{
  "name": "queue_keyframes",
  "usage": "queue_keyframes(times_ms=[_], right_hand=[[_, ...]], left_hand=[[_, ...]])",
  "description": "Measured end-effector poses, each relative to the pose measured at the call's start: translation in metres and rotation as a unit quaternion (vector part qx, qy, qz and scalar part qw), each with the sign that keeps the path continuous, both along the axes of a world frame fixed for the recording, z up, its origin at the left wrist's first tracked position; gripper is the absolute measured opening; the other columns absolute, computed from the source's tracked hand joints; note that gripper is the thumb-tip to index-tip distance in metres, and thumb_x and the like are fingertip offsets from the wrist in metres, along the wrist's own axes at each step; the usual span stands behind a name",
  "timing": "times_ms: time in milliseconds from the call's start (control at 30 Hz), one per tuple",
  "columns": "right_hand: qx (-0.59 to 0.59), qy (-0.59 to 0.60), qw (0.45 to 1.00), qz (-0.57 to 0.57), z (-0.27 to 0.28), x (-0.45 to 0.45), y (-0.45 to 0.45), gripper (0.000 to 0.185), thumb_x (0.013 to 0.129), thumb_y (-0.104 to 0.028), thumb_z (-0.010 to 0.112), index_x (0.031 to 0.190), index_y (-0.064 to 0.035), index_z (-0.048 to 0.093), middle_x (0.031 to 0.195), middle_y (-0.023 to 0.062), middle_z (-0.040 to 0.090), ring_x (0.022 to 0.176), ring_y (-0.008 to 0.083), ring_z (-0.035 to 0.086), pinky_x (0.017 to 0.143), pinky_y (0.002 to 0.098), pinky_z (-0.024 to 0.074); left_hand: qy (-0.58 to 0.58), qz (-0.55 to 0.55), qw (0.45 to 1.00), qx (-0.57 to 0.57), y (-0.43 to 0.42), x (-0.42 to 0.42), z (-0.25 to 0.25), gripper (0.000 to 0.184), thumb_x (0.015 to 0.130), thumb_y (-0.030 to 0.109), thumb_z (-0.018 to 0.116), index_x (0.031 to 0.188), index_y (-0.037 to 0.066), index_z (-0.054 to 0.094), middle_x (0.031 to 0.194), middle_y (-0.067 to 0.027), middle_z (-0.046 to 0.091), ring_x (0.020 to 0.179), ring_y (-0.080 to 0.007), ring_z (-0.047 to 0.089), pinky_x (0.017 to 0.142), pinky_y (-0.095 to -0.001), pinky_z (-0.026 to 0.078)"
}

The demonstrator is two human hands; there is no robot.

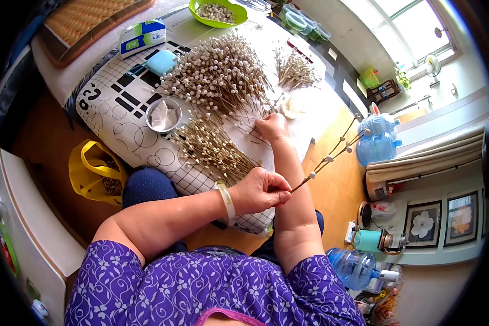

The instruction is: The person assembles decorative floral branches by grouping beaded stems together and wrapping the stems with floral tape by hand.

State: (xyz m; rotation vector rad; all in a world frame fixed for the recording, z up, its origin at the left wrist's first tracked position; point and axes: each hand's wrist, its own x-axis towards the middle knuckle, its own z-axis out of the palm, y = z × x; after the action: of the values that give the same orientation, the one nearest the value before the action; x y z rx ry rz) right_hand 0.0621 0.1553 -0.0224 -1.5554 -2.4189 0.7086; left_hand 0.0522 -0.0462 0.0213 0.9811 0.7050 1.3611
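My left hand [258, 190], with a pale band at its wrist, pinches the lower end of a thin brown twig [327, 159] with white buds. The twig slants up to the right over my right forearm. My right hand [273, 127] lies farther forward on the table, fingers pressed together beside thin stems; what they hold is hidden. A large pile of white-budded stems [217, 73] lies just beyond it. A smaller bunch with cream buds [214, 149] lies between the pile and my left hand. Another small bunch [296, 70] is at the back right.
On the patterned table [111, 130] are a round tin with white tissue [163, 115], a light blue item [161, 62], a tissue pack [142, 38] and a green bowl of buds [217, 13]. A yellow bag [95, 171] hangs or stands at left. Water jugs [376, 140] stand at right.
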Motion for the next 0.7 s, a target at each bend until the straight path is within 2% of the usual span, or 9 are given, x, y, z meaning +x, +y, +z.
queue_keyframes(times_ms=[100,200,267,333,400,467,533,600,700], right_hand=[[-0.047,0.025,0.998,-0.022,0.004,0.002,0.001,0.016,0.062,-0.017,0.062,0.057,-0.0014,0.063,0.051,0.0071,0.059,0.047,0.0141,0.056,0.052,0.0259,0.0465],[-0.058,0.005,0.997,-0.057,0.006,0.004,0.001,0.014,0.062,-0.012,0.062,0.054,-0.0009,0.062,0.051,0.0065,0.059,0.045,0.0131,0.056,0.047,0.0245,0.0456],[-0.051,-0.008,0.997,-0.063,-0.011,0.001,0.016,0.014,0.062,-0.013,0.062,0.054,-0.0018,0.062,0.051,0.0066,0.059,0.046,0.0136,0.056,0.048,0.0249,0.0461],[-0.057,-0.024,0.995,-0.076,-0.014,-0.002,0.019,0.016,0.061,-0.015,0.062,0.053,-0.0016,0.062,0.051,0.0070,0.059,0.047,0.0143,0.057,0.052,0.0257,0.0476],[-0.001,-0.049,0.997,-0.052,-0.008,-0.001,0.022,0.020,0.060,-0.020,0.061,0.054,-0.0017,0.062,0.053,0.0099,0.059,0.050,0.0170,0.058,0.056,0.0279,0.0483],[0.111,-0.045,0.993,-0.009,0.016,-0.001,0.015,0.022,0.060,-0.023,0.059,0.055,-0.0015,0.062,0.055,0.0135,0.059,0.054,0.0203,0.059,0.059,0.0305,0.0482],[0.121,-0.060,0.991,0.023,0.048,-0.002,0.003,0.022,0.061,-0.021,0.056,0.060,-0.0003,0.062,0.063,0.0170,0.061,0.060,0.0276,0.060,0.063,0.0346,0.0478],[0.202,-0.142,0.968,0.047,0.057,-0.002,0.003,0.022,0.064,-0.022,0.058,0.065,-0.0005,0.063,0.070,0.0194,0.061,0.068,0.0304,0.061,0.068,0.0360,0.0474],[0.257,-0.182,0.944,0.094,0.052,0.008,0.017,0.023,0.069,-0.023,0.059,0.073,-0.0012,0.063,0.074,0.0194,0.061,0.074,0.0306,0.061,0.072,0.0364,0.0466]], left_hand=[[0.012,-0.010,1.000,-0.013,-0.004,-0.003,0.001,0.007,0.080,0.003,0.058,0.084,-0.003,0.060,0.072,-0.0037,0.060,0.065,-0.0074,0.056,0.061,-0.0214,0.048],[0.011,-0.010,1.000,0.001,-0.004,-0.003,0.005,0.009,0.081,0.005,0.058,0.085,-0.003,0.060,0.075,-0.0044,0.061,0.067,-0.0079,0.057,0.064,-0.0224,0.049],[-0.018,0.003,1.000,0.009,-0.004,-0.003,0.006,0.008,0.080,0.005,0.059,0.083,-0.002,0.061,0.069,-0.0038,0.060,0.062,-0.0066,0.055,0.057,-0.0211,0.047],[-0.025,0.004,1.000,0.009,-0.004,-0.008,0.005,0.009,0.080,0.005,0.059,0.084,-0.002,0.061,0.071,-0.0041,0.061,0.064,-0.0071,0.056,0.059,-0.0213,0.048],[-0.029,0.005,1.000,0.009,-0.005,-0.013,0.007,0.009,0.080,0.006,0.059,0.085,-0.002,0.060,0.074,-0.0044,0.062,0.065,-0.0076,0.056,0.062,-0.0216,0.049],[-0.038,-0.013,0.999,0.030,-0.007,-0.016,0.009,0.009,0.081,0.006,0.059,0.085,-0.002,0.060,0.074,-0.0044,0.062,0.065,-0.0074,0.056,0.060,-0.0209,0.048],[-0.038,-0.023,0.999,0.023,-0.008,-0.014,0.010,0.008,0.081,0.005,0.059,0.085,-0.002,0.060,0.073,-0.0045,0.061,0.064,-0.0073,0.056,0.059,-0.0203,0.047],[-0.041,-0.030,0.998,0.033,-0.006,-0.014,0.009,0.009,0.081,0.005,0.059,0.085,-0.002,0.060,0.072,-0.0043,0.061,0.064,-0.0072,0.056,0.059,-0.0202,0.047],[-0.023,-0.038,0.999,0.031,-0.004,-0.015,0.011,0.010,0.081,0.006,0.058,0.086,-0.002,0.060,0.072,-0.0042,0.061,0.064,-0.0069,0.056,0.060,-0.0202,0.047]])
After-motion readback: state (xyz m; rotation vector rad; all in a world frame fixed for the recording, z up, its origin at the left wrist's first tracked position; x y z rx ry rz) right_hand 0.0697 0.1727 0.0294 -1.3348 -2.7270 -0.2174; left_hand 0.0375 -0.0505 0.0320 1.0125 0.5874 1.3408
